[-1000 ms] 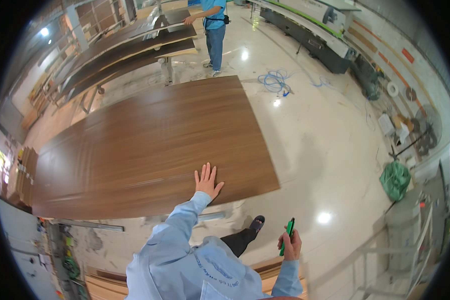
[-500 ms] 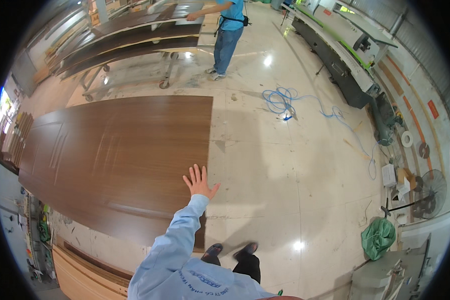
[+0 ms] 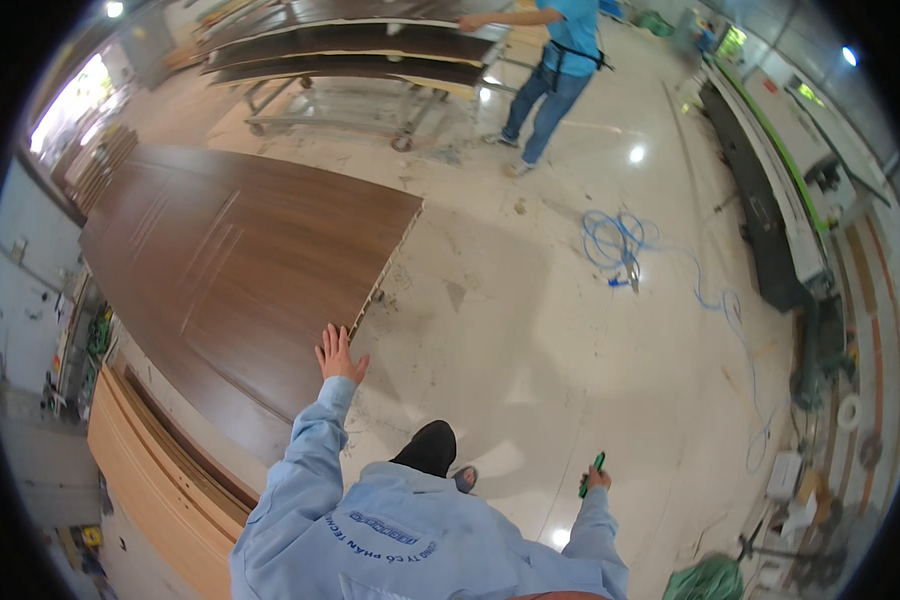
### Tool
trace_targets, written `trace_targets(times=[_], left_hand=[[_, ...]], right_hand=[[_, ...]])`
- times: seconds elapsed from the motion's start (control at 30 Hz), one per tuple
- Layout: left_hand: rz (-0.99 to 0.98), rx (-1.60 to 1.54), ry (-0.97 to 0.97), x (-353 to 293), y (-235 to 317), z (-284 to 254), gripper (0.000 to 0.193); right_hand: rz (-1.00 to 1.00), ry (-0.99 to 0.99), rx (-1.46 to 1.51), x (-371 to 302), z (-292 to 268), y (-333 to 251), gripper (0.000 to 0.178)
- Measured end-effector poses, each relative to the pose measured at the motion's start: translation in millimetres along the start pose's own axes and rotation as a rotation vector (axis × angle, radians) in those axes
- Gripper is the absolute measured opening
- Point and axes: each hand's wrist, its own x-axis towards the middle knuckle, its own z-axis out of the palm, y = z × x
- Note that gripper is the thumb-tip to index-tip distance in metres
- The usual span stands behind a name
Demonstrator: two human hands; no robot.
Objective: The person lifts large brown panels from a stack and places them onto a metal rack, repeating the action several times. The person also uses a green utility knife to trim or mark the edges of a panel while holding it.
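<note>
My left hand [image 3: 338, 357] lies with its fingers spread on the near right corner of a large brown wood-grain door panel [image 3: 260, 260]. The panel has pressed moulding lines, and along its right end a pale, ragged edge shows. Out to the right, away from the panel, my right hand [image 3: 598, 479] is closed round a slim green tool [image 3: 592, 474] with dark parts, shaped like a utility knife. Its tip points up and away from me; my fingers cover part of it.
A person in a blue shirt [image 3: 573, 45] stands beside a wheeled rack [image 3: 400, 115] of brown panels. A blue hose [image 3: 615, 240] lies coiled on the floor. Long machinery [image 3: 770, 200] lines the right side. Stacked light-wood panels [image 3: 155, 480] stand at near left.
My view has turned, and the panel now appears slanted. My left hand remains on its near right corner. My right hand has come into view with the green tool. The person's legs have moved apart.
</note>
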Motion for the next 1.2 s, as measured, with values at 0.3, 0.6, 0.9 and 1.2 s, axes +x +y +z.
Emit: trace_targets(times=[0.3,0.6,0.9,1.2], left_hand=[[-0.283,-0.079,0.178,62,59,22,0.084],[-0.411,-0.108,0.18,283,114,6,0.078],[-0.72,0.007,0.289,464,96,-30,0.087],[-0.796,-0.06,0.271,494,39,-34,0.084]], right_hand=[[-0.45,-0.382,-0.413,62,199,-270,0.023],[-0.107,-0.332,-0.625,136,253,-341,0.037],[-0.179,-0.351,-0.776,214,382,-488,0.031],[-0.608,-0.859,-1.017,214,750,-655,0.021]])
